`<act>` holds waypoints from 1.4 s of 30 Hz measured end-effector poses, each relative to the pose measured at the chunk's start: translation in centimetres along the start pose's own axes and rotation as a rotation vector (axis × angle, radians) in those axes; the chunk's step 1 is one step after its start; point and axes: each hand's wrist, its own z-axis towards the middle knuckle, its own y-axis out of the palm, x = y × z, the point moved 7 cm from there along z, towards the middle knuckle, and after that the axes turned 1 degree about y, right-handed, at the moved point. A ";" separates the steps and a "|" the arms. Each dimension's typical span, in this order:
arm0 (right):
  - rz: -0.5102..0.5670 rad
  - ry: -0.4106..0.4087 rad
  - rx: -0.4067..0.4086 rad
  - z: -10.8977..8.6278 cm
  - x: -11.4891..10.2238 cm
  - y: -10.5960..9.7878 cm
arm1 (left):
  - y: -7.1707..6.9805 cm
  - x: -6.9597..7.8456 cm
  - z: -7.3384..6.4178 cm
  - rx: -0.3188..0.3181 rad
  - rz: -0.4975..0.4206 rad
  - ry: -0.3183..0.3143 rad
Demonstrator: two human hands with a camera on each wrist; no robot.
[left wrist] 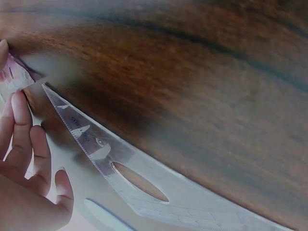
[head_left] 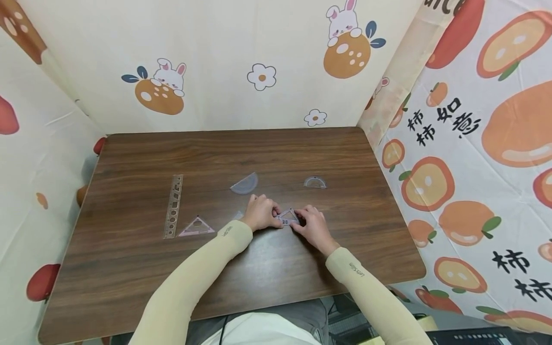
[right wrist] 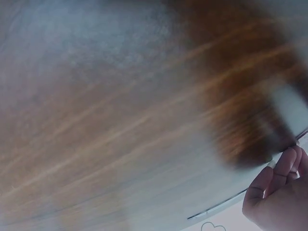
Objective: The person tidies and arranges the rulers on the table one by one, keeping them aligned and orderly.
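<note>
**Right of the large protractor (head_left: 245, 184) and nearer the body, a small set square (head_left: 290, 222) is held by both hands**

The left end of the set square is pinched by the left hand (head_left: 261, 213) and the right end by the right hand (head_left: 314, 226), with thumb and fingers bent to the edges. Whether the table (head_left: 241, 282) is touched by it cannot be told.

Little weight is to be expected, since the piece is thin and seems to be made of clear plastic. It is judged stiff, with slight flex at most around the cut-out in its middle; the narrow sides might be cracked by a hard twist. The smooth faces are probably slippery, so a grip is better taken by the edges near the corners, or on the marked bar along the near side, with light, even pressure.

Just on the near side of the large protractor, a clear set square (head_left: 237, 215) is partly covered by the left arm. Well to the right of that same protractor, a small protractor (head_left: 315, 182) is seen.
</note>
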 end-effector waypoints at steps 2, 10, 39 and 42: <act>-0.004 0.009 -0.013 0.0 0.0 0.0 | 0.0 0.0 0.0 -0.003 0.007 0.002; 0.014 0.022 -0.047 0.1 0.1 -0.1 | -0.1 0.0 0.0 0.011 0.012 0.010; 0.012 0.000 -0.071 0.1 0.2 -0.3 | -0.4 0.4 -0.3 0.026 0.093 0.070; 0.026 -0.006 -0.075 0.1 0.3 -0.5 | -0.5 0.4 -0.3 0.028 0.082 0.067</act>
